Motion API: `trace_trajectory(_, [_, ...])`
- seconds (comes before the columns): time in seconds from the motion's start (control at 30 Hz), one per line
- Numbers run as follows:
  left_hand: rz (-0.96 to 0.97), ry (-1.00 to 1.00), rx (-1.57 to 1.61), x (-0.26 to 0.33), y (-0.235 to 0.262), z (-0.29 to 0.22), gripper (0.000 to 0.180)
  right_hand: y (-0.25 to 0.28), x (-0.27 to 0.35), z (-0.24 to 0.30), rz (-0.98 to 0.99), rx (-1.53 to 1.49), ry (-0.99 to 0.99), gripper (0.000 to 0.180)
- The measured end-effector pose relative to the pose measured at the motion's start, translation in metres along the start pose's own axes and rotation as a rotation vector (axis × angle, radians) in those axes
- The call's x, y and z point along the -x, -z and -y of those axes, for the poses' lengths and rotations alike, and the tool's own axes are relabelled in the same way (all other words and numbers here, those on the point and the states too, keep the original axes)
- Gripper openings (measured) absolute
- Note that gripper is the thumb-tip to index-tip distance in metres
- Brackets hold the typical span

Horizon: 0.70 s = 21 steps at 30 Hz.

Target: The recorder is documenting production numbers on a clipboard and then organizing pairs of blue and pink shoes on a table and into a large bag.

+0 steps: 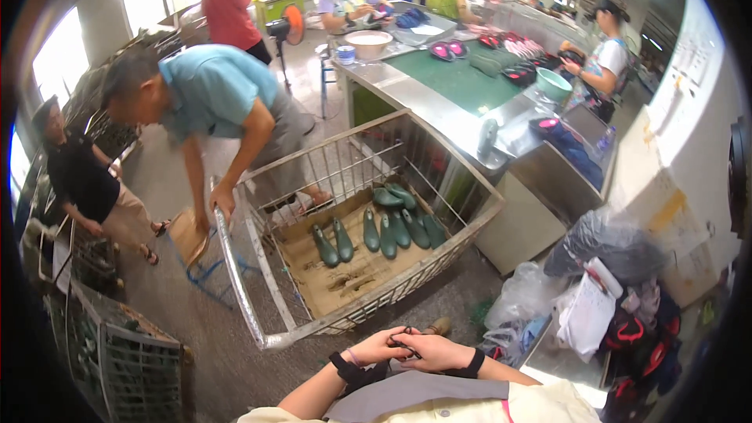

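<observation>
My left hand [379, 347] and my right hand [435, 352] meet in front of my body at the lower middle. Their fingers are curled together around a thin black thing [403, 337], whose kind is too small to make out. A black band circles each wrist. Just beyond my hands stands a metal cage cart [266, 262], its floor lined with brown cardboard [356, 286]. Several dark green shoe lasts [388, 236] lie on the cardboard, mostly side by side, with a few piled at the far end. Neither hand touches the cart.
A person in a light blue shirt [219, 86] bends beside the cart, hands near its left rail and a brown stool [188, 239]. A worktable [462, 78] with shoes stands beyond, with people around it. Plastic bags [525, 298] and dark shoes [638, 345] crowd the right. Another cart [133, 368] stands lower left.
</observation>
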<state>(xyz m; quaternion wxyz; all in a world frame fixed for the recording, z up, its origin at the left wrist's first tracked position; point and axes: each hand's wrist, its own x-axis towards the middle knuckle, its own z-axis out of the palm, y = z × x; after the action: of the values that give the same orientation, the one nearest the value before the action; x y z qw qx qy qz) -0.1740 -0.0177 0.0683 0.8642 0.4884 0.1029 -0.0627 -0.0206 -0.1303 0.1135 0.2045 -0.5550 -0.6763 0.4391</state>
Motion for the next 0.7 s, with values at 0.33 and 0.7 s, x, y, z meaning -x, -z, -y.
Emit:
trace_trajectory(0.33, [0.333,0.261,-0.242,-0.040,-0.026,0.036,0.027,-0.039,0.153,0.049,-0.510,-0.064,-0.471,0.057])
trace_trajectory(0.7, [0.582,0.435,-0.099,-0.146,-0.112,0.090,0.018,-0.068,0.286,0.201,-1.487,0.284,1.693,0.011])
